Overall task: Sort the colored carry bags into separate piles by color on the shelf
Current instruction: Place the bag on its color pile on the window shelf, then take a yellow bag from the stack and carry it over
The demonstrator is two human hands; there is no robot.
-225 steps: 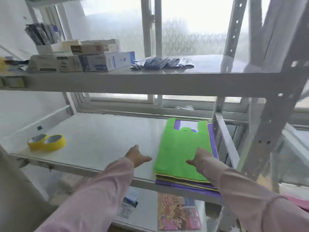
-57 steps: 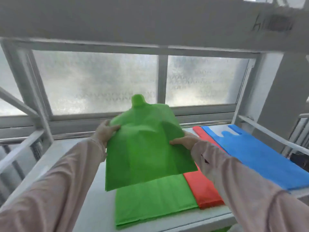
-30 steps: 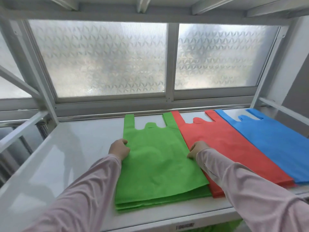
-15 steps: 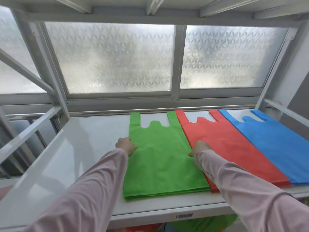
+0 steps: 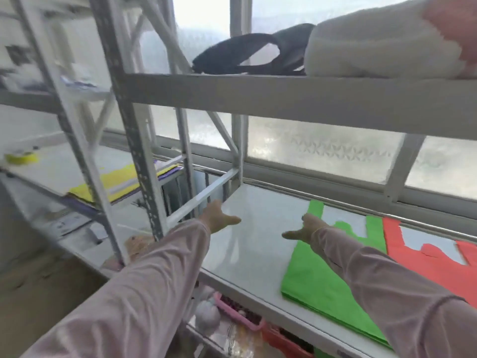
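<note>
Head view: my left hand (image 5: pixel 219 218) and right hand (image 5: pixel 304 228) hover apart, fingers relaxed, empty. Yellow-topped bag stack (image 5: pixel 116 180) lies at 10 o'clock; light, limp fabric, so I judge gripping both side edges best.

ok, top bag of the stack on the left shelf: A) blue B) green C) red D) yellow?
D: a yellow bag lies on top of the stack on the left shelf.
</note>
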